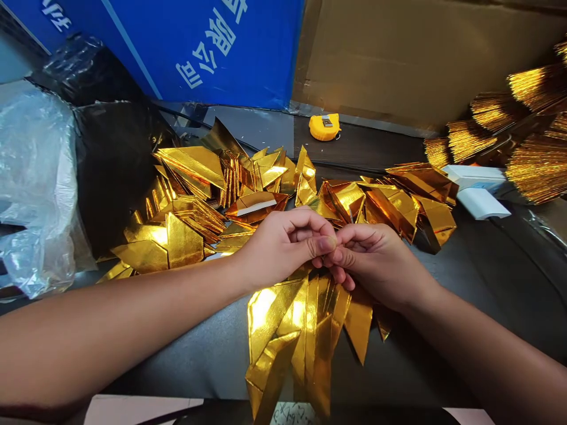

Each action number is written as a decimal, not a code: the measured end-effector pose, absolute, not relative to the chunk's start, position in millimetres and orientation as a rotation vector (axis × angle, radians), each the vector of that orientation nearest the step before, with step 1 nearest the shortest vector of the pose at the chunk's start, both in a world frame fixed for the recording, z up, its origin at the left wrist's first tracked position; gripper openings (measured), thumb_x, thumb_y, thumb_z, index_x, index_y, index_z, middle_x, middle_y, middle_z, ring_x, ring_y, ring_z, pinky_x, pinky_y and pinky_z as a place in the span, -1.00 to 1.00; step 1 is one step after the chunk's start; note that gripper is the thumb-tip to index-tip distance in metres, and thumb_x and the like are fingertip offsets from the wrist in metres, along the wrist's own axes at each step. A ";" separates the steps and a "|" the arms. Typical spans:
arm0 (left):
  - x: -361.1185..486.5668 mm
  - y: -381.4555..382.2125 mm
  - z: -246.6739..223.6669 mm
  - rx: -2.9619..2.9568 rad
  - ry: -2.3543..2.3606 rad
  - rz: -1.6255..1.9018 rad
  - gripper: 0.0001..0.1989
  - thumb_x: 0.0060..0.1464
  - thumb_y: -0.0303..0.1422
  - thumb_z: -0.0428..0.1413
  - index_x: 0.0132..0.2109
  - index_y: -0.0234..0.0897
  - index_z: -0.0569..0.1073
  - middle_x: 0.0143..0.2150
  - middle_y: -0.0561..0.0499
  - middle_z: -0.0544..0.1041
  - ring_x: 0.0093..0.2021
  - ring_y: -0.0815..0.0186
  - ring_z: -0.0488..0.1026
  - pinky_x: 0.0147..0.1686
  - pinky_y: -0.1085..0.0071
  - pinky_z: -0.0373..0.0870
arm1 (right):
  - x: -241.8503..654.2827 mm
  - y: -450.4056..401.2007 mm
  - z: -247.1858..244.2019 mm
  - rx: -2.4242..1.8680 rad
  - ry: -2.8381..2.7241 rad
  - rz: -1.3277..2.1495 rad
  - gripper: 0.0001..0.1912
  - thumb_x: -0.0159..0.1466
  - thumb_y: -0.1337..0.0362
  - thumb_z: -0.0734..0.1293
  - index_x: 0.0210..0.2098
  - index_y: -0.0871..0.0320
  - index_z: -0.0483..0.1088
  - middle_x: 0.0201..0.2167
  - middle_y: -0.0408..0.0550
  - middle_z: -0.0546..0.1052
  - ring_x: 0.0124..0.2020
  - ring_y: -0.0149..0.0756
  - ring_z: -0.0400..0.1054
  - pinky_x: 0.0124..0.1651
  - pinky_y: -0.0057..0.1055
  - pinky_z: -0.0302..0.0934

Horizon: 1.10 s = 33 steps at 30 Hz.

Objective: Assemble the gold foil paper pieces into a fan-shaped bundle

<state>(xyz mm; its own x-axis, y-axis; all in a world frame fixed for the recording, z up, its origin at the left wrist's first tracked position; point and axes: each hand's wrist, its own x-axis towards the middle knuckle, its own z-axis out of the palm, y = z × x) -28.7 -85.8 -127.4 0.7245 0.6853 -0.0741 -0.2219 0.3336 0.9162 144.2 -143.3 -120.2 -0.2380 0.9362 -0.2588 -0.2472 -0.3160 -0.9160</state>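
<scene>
My left hand (295, 242) and my right hand (376, 257) meet at the middle of the view, thumbs and forefingers pinched tip to tip. Whatever lies between the fingertips is too small or hidden to name. Directly below the fingers, folded gold foil-paper pieces (305, 330) fan out towards the front edge of the table. Behind my hands spreads a heap of similar gold pieces (190, 168), some stacked in bundles on the left. Another cluster of gold folded pieces (398, 206) lies just beyond my right hand.
A yellow tape measure (324, 127) sits at the back of the dark table (186, 348). Blue box (230, 53) and brown cardboard (420, 65) stand behind. Plastic bags (39, 183) bulge at left. Gold fans (538, 168) and a white object (482, 203) are at right.
</scene>
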 end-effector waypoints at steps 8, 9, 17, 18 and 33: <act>-27.8 -87.2 -129.0 1.050 0.477 0.620 -0.55 0.04 -0.07 0.33 -0.31 -0.36 0.37 -0.45 0.10 0.44 -0.48 0.55 0.39 -0.43 0.61 0.38 | 146.9 -142.4 -122.5 -1.059 -0.997 1.703 -0.78 0.19 0.15 0.56 -0.40 0.16 0.54 -0.64 -0.19 0.52 -0.69 -0.54 0.32 -0.65 -0.65 0.25; -27.4 -87.6 -128.9 1.046 0.470 0.626 -0.55 0.05 -0.06 0.32 -0.31 -0.35 0.35 -0.45 0.10 0.44 -0.48 0.55 0.39 -0.43 0.61 0.38 | 146.7 -142.0 -123.2 -1.056 -0.957 1.705 -0.76 0.16 0.14 0.57 -0.38 0.15 0.54 -0.63 -0.19 0.52 -0.69 -0.54 0.32 -0.66 -0.66 0.23; -24.9 -91.3 -127.1 1.072 0.555 0.642 -0.59 0.07 -0.13 0.32 -0.29 -0.34 0.32 -0.40 0.10 0.46 -0.49 0.55 0.41 -0.46 0.61 0.35 | 144.0 -139.4 -121.9 -1.013 -0.723 1.693 -0.64 0.07 0.15 0.63 -0.41 0.15 0.40 -0.58 -0.24 0.53 -0.70 -0.59 0.30 -0.71 -0.73 0.13; -24.5 -91.7 -126.9 1.078 0.564 0.642 -0.61 0.07 -0.18 0.33 -0.29 -0.34 0.32 -0.41 0.10 0.47 -0.49 0.55 0.41 -0.47 0.61 0.34 | 144.0 -139.2 -121.8 -1.003 -0.725 1.699 -0.63 0.07 0.15 0.63 -0.40 0.14 0.39 -0.57 -0.24 0.54 -0.70 -0.58 0.30 -0.71 -0.73 0.13; -26.0 -93.4 -127.1 1.131 0.627 0.662 -0.90 0.11 -0.45 0.26 -0.21 -0.40 0.56 -0.37 -0.01 0.60 -0.43 0.49 0.50 -0.37 0.58 0.48 | 147.9 -138.9 -123.0 -1.081 -0.810 1.727 -0.50 0.07 0.05 0.62 -0.30 0.10 0.28 -0.64 -0.27 0.51 -0.74 -0.53 0.28 -0.73 -0.70 0.05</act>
<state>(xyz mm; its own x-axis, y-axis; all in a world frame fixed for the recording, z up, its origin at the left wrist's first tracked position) -26.0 -93.4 -127.1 0.6526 0.7488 -0.1156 -0.1565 0.2824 0.9464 147.9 -138.9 -123.0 -0.1972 0.9286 -0.3144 -0.3522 -0.3663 -0.8612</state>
